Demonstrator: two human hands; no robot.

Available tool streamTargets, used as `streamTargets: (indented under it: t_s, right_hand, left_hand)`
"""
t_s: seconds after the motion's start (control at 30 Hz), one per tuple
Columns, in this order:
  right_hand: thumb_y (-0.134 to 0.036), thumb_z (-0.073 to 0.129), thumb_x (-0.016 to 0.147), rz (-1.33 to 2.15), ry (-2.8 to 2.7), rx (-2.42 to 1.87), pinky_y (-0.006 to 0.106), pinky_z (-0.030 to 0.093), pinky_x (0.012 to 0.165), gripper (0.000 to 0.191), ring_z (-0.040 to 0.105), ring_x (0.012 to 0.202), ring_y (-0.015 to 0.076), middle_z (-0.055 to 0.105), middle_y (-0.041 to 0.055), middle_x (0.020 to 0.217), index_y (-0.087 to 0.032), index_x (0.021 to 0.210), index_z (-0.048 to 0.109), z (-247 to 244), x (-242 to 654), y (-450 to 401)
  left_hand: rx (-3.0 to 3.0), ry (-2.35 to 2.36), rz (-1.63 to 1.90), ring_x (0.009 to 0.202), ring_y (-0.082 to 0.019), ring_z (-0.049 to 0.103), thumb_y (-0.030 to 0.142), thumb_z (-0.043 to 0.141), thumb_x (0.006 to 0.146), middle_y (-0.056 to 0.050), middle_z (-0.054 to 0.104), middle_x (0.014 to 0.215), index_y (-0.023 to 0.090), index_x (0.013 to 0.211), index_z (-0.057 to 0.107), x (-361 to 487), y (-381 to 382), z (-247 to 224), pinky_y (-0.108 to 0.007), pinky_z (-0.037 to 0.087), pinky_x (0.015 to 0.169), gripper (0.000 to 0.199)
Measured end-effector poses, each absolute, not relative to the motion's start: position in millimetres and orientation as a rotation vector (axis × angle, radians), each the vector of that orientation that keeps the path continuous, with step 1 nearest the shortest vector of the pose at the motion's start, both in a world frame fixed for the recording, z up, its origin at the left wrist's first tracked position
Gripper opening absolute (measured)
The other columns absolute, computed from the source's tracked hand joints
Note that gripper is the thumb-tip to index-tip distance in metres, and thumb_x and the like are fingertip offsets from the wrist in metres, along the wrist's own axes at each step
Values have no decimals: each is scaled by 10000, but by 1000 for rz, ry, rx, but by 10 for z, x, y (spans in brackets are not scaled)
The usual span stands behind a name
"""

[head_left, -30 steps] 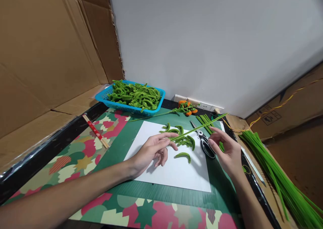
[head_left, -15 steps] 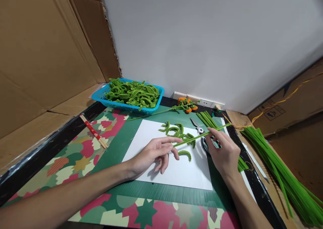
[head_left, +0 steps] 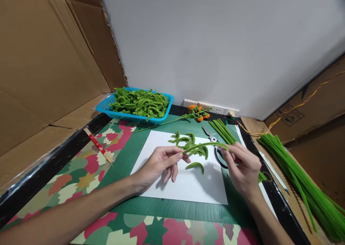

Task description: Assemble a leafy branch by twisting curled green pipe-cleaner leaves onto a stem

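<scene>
My left hand (head_left: 161,162) pinches one end of a green pipe cleaner (head_left: 205,145) above the white paper sheet (head_left: 185,185). My right hand (head_left: 242,166) grips the other end, and the stem bows upward between the two hands. Several curled green pieces (head_left: 190,140) lie on the paper just behind it, and one curved piece (head_left: 196,165) lies below it. Black-handled scissors (head_left: 215,146) rest at the paper's right edge, partly hidden by my right hand.
A blue basket (head_left: 107,108) heaped with curled green pieces stands at the back left. A stem with orange flowers (head_left: 198,113) lies near the wall. Straight green pipe cleaners lie in a small bundle (head_left: 222,130) and a large pile (head_left: 296,180) at right. Wrapped chopsticks (head_left: 98,146) lie left.
My right hand took hold of the pipe cleaner's far end and slid in toward my left hand. The straight stem now bends into an arc.
</scene>
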State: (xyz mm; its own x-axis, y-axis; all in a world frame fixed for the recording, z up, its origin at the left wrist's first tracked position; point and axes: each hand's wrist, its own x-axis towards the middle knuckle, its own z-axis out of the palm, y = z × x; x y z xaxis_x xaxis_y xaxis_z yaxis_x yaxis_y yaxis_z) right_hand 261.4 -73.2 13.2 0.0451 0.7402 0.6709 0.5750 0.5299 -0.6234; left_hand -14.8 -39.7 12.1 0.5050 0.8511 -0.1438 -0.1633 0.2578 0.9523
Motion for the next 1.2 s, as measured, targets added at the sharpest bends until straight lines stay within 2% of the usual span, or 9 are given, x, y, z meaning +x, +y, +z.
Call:
streamTargets:
  t_s: [0.1, 0.2, 0.3, 0.4, 0.5, 0.67, 0.83, 1.07, 1.2]
  right_hand:
    - [-392, 723, 1017, 702, -1554, -1093, 274, 322, 473, 270, 437, 518, 118, 554, -4, 628, -200, 844, 803, 162, 2507, -731]
    - [-475, 778, 967, 1201, -1415, -998, 241, 342, 404, 332, 465, 433, 94, 644, 5, 625, -181, 813, 776, 165, 2415, -704]
    - [-482, 857, 897, 1396, -1322, -943, 240, 425, 403, 321, 547, 428, 103, 717, 21, 696, -179, 837, 770, 127, 2351, -678]
    - [-442, 916, 846, 1426, -1282, -909, 250, 521, 460, 292, 624, 467, 135, 695, -9, 614, -189, 879, 774, 87, 2313, -666]
    - [-430, 931, 829, 1396, -1270, -925, 273, 580, 493, 281, 693, 536, 163, 729, -2, 678, -208, 881, 766, 83, 2293, -666]
    - [-454, 941, 811, 1289, -1277, -981, 290, 594, 469, 297, 690, 530, 158, 748, 3, 749, -219, 870, 768, 91, 2293, -675]
    - [-405, 973, 779, 1267, -1279, -992, 303, 609, 456, 289, 706, 515, 175, 758, 4, 726, -225, 890, 776, 70, 2296, -700]
    - [-427, 982, 759, 1246, -1311, -1020, 295, 576, 441, 319, 681, 498, 165, 740, 2, 701, -211, 860, 771, 95, 2290, -720]
    - [-421, 939, 815, 1197, -1412, -1045, 287, 606, 582, 271, 738, 716, 176, 806, 50, 920, -211, 932, 814, 106, 2299, -718]
  left_hand:
    - [1139, 800, 778, 434, -115, 686, 482, 751, 996, -169, 833, 1016, 115, 1168, 717, -146, -419, 93, -156, 428, 339, 407]
    - [1209, 830, 763, 465, -144, 727, 506, 726, 1011, -223, 833, 1101, 114, 1278, 706, -133, -445, 79, -157, 432, 339, 475]
    - [1246, 841, 717, 492, -174, 754, 539, 722, 1002, -240, 830, 1119, 104, 1297, 734, -110, -465, 84, -168, 443, 341, 526]
    - [1264, 847, 653, 481, -195, 756, 539, 758, 969, -216, 842, 1038, 100, 1285, 768, -81, -483, 100, -181, 452, 342, 541]
    - [1293, 833, 586, 404, -170, 696, 520, 742, 984, -151, 845, 887, 128, 1280, 792, -53, -498, 124, -192, 435, 330, 494]
    - [1384, 775, 513, 345, -143, 594, 502, 671, 1036, -41, 685, 488, 134, 1027, 855, -30, -495, 150, -190, 416, 353, 411]
    - [1450, 756, 426, 327, -101, 495, 505, 627, 1062, -24, 641, 463, 137, 970, 866, -31, -491, 159, -187, 329, 373, 449]
    - [1490, 753, 370, 354, -111, 523, 526, 676, 1024, -35, 669, 536, 145, 939, 889, -37, -496, 136, -212, 369, 409, 445]
    - [1502, 745, 328, 361, -90, 483, 519, 675, 1022, -72, 763, 657, 143, 926, 884, -42, -502, 131, -215, 389, 418, 440]
